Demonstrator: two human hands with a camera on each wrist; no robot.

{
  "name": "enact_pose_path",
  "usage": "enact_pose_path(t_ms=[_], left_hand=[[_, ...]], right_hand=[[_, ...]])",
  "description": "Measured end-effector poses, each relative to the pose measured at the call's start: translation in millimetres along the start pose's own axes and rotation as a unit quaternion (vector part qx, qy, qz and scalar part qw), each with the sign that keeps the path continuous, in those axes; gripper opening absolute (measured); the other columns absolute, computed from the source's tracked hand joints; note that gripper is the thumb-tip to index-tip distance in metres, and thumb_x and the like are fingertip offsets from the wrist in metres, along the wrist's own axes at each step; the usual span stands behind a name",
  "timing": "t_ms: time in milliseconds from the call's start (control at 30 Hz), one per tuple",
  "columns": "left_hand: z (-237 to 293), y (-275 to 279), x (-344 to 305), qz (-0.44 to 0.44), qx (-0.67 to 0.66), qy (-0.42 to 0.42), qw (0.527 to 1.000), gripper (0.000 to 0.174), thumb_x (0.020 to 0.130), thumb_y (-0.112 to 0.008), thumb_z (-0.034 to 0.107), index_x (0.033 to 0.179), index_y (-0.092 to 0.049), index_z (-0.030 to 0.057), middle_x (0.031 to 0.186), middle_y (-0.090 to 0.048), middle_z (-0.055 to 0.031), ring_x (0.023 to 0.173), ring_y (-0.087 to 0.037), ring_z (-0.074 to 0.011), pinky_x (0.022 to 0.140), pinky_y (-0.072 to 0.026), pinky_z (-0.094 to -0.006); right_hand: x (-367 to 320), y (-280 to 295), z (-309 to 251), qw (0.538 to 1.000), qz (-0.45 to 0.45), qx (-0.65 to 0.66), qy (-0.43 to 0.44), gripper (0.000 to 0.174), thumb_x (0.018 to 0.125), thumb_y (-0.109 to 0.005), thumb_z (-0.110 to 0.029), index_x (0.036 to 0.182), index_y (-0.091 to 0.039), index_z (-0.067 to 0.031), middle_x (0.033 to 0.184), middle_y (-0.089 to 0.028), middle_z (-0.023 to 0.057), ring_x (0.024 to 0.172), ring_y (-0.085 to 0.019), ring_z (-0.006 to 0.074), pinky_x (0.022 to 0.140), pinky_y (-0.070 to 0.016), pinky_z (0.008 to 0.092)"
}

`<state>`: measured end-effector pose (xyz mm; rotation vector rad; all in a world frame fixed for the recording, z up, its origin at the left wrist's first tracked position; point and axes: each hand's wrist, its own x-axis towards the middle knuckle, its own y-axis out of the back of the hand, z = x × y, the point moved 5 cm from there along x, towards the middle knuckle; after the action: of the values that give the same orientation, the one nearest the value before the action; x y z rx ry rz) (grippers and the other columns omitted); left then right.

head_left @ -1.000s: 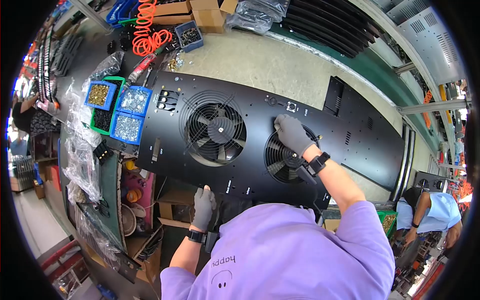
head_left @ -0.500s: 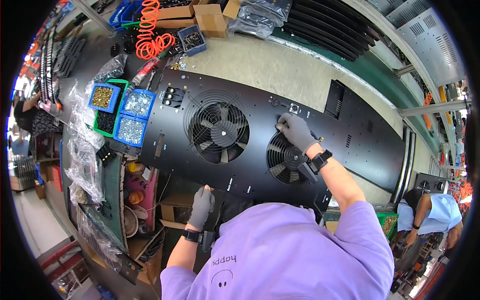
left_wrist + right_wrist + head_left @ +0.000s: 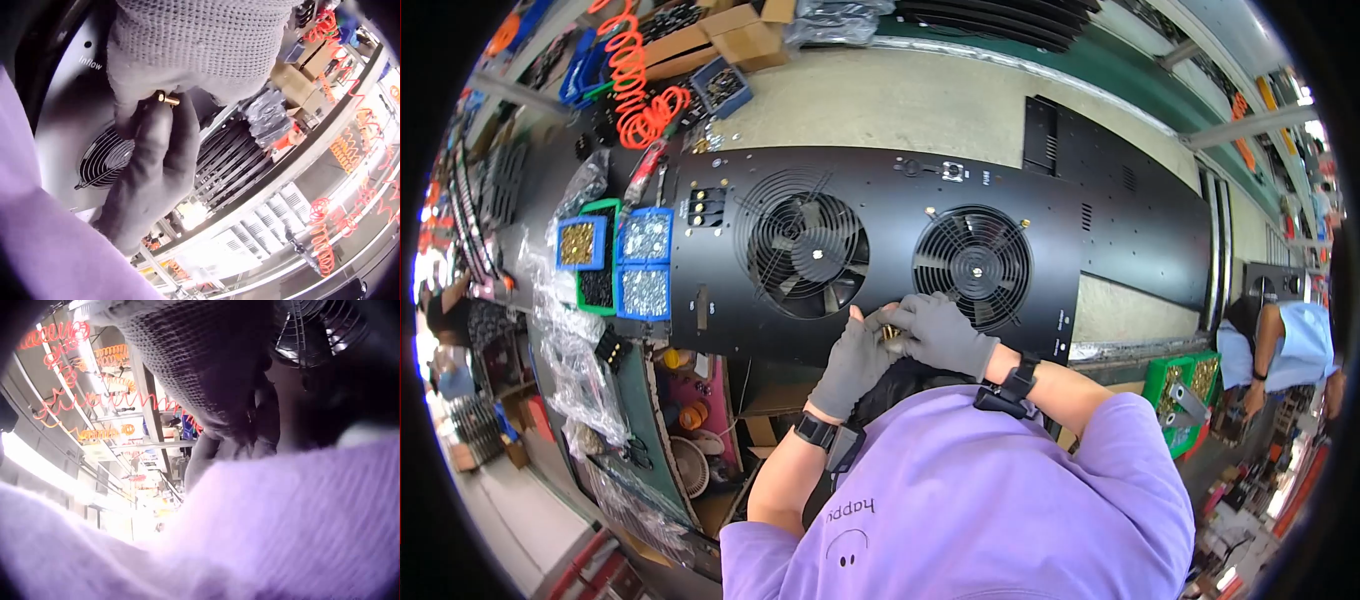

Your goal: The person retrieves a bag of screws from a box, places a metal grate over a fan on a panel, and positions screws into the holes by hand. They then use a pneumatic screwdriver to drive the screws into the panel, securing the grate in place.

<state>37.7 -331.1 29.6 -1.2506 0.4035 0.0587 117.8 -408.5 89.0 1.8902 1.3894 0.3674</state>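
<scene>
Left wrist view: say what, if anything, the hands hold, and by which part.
A small brass piece is pinched where the fingertips of the left hand and right hand meet. One end shows; the fingers hide the gripped part.

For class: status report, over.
Left hand, right hand: fingers together at near edge of black panel. Small brass piece: held between them. Fingers partly hide it; no other obstruction seen.

Black panels (image 3: 890,235) on pale workbench (image 3: 870,105)
</scene>
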Motion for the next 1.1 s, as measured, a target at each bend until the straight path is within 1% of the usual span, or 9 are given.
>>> enact_pose_path(t_ms=[133,267,367,433,633,867,967,1067,1100], left_hand=[[-21,2,17,0.057,0.025,0.071,0.996,0.062,0.092,-0.030,0.053,0.119,-0.044,-0.0009,0.110,-0.051,-0.0102,0.102,-0.048,-0.0207,0.092,-0.0402,-0.0369],[-41,-5,34,0.006,0.072,0.132,0.989,0.058,0.093,-0.031,0.050,0.118,-0.044,-0.0013,0.110,-0.052,-0.0100,0.100,-0.052,-0.0210,0.090,-0.0430,-0.0370],[-58,-3,36,-0.010,0.048,0.197,0.979,0.045,0.093,-0.041,0.040,0.115,-0.047,0.0003,0.112,-0.053,-0.0101,0.102,-0.053,-0.0222,0.090,-0.0446,-0.0380],[-63,-9,35,0.011,0.092,0.229,0.969,0.031,0.092,-0.048,0.024,0.113,-0.048,0.0004,0.110,-0.054,-0.0129,0.099,-0.056,-0.0231,0.088,-0.0464,-0.0380],[-55,-4,31,0.021,0.161,0.253,0.954,0.023,0.089,-0.046,0.010,0.109,-0.048,-0.0002,0.104,-0.056,-0.0175,0.090,-0.060,-0.0233,0.079,-0.0509,-0.0368],[-35,-5,21,0.087,0.295,0.249,0.918,0.020,0.089,-0.045,0.012,0.104,-0.049,-0.0007,0.089,-0.057,-0.0115,0.076,-0.058,-0.0185,0.070,-0.0499,-0.0306],[-22,1,7,0.067,0.323,0.235,0.914,0.018,0.091,-0.046,0.016,0.100,-0.052,0.0011,0.073,-0.054,-0.0035,0.060,-0.051,-0.0116,0.057,-0.0450,-0.0253],[0,9,-26,0.049,0.388,0.291,0.873,0.024,0.092,-0.046,0.023,0.094,-0.054,0.0009,0.059,-0.045,0.0024,0.047,-0.039,-0.0071,0.045,-0.0323,-0.0229],[7,23,-44,0.104,0.409,0.316,0.849,0.028,0.092,-0.046,0.028,0.090,-0.055,0.0011,0.055,-0.042,0.0041,0.045,-0.036,-0.0062,0.043,-0.0286,-0.0230]], right_hand=[[-21,-7,24,0.996,0.060,0.012,-0.068,0.024,0.077,-0.062,-0.023,0.098,-0.058,-0.0128,0.090,-0.057,0.0074,0.086,-0.057,0.0272,0.074,-0.0434,0.0397],[-51,-4,35,0.981,0.103,0.126,-0.103,0.020,0.076,-0.063,-0.018,0.094,-0.059,-0.0109,0.085,-0.057,0.0090,0.080,-0.058,0.0266,0.070,-0.0465,0.0372],[-81,17,32,0.948,0.170,0.220,-0.154,0.017,0.076,-0.060,-0.014,0.092,-0.059,-0.0077,0.084,-0.059,0.0096,0.073,-0.059,0.0254,0.065,-0.0481,0.0353],[-104,20,47,0.931,0.231,0.207,-0.195,0.017,0.076,-0.061,-0.013,0.092,-0.058,-0.0067,0.084,-0.059,0.0096,0.071,-0.059,0.0240,0.064,-0.0481,0.0340],[-171,15,103,0.870,0.344,0.111,-0.336,0.015,0.077,-0.063,-0.012,0.089,-0.059,-0.0039,0.082,-0.060,0.0103,0.067,-0.060,0.0220,0.061,-0.0478,0.0317],[-167,16,105,0.877,0.352,0.100,-0.311,0.013,0.077,-0.061,-0.011,0.088,-0.058,-0.0041,0.081,-0.060,0.0116,0.073,-0.059,0.0274,0.065,-0.0466,0.0345],[-162,16,110,0.880,0.310,0.098,-0.347,0.011,0.077,-0.060,-0.012,0.085,-0.058,-0.0043,0.081,-0.059,0.0119,0.075,-0.059,0.0299,0.066,-0.0460,0.0365],[-161,19,110,0.886,0.311,0.102,-0.327,0.009,0.078,-0.059,-0.012,0.082,-0.057,-0.0044,0.080,-0.059,0.0121,0.074,-0.058,0.0307,0.065,-0.0453,0.0380],[-162,19,111,0.886,0.311,0.101,-0.327,0.009,0.078,-0.059,-0.012,0.082,-0.057,-0.0044,0.080,-0.059,0.0121,0.074,-0.058,0.0307,0.065,-0.0453,0.0380]])
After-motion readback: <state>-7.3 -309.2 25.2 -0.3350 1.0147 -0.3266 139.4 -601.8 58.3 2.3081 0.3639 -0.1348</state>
